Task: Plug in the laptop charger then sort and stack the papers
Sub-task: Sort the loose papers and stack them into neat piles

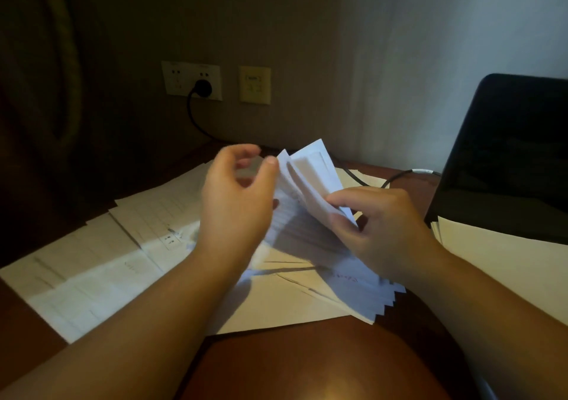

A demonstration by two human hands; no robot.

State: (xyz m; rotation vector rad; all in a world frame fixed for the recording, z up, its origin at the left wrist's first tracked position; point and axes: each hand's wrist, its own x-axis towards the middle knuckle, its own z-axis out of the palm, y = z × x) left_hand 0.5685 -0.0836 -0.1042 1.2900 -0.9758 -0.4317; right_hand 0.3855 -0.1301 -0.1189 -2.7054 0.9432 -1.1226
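My right hand (373,227) pinched white fanned papers (310,190) left of laptop (507,160). My left hand (236,196) fingers curled loose, thumb touching paper edge.

We see a dark reddish-brown wooden table (307,366) carrying loose sheets of paper (92,273) spread over its left and middle, several overlapping at angles. On its right side an open black laptop (504,156) sits with more cream sheets (498,258) just before it. A dark cable (396,176) lies across the table's far edge beside the laptop.
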